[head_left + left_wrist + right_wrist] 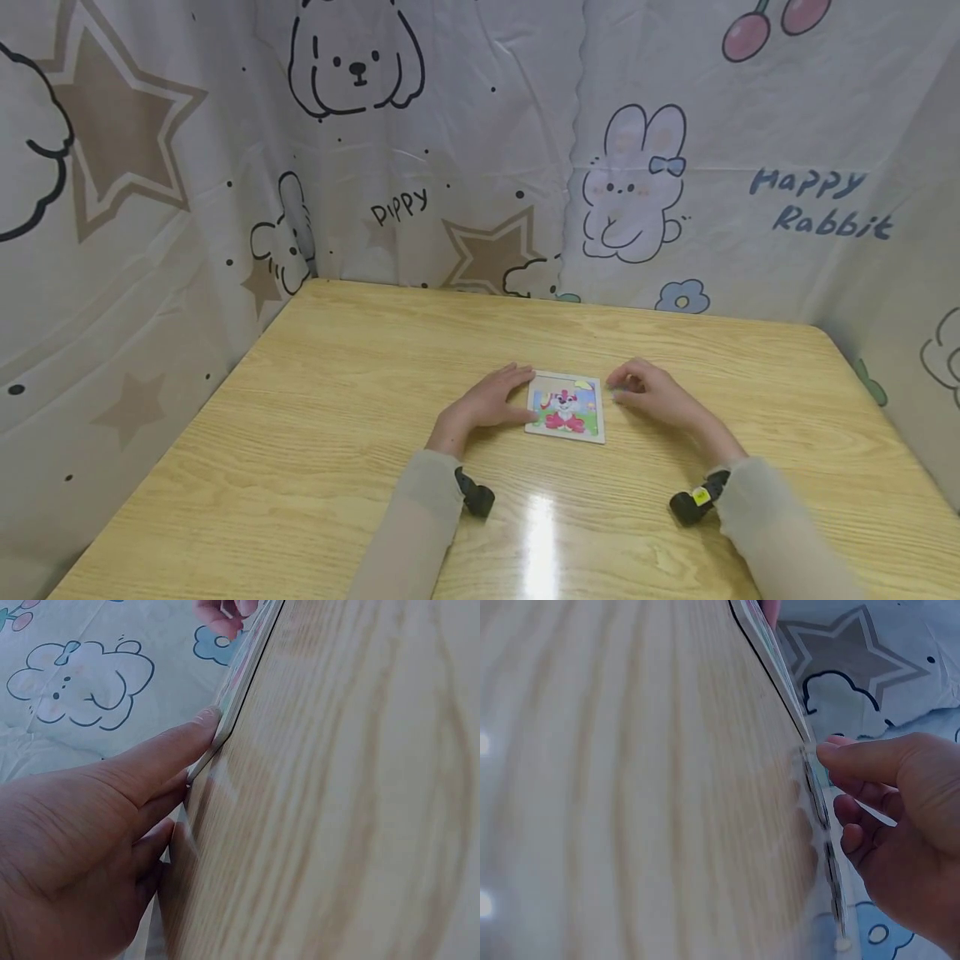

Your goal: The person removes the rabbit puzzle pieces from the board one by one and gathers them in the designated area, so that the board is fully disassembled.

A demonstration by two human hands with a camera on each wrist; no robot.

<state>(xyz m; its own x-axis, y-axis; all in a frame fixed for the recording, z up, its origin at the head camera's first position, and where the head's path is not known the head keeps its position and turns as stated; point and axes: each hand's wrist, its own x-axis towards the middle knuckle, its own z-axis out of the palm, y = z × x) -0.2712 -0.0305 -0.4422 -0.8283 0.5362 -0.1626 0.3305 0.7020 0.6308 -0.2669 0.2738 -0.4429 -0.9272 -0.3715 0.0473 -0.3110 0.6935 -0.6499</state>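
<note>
A big cloth with drawings point(420, 167) hangs behind the wood counter point(337, 375). The left hand point(487, 400) touches the left side of the picture board point(566, 421), its thumb on top, its fingers fairly straight and not clenched. The right hand point(663, 402) is just past the board's right side, fingers bent, and seems to pinch a tiny blue-green bit point(618, 396). The board lies flat, left of those right fingers. It looks almost square, so no side is really longer. The left hand is nearer to it.
</note>
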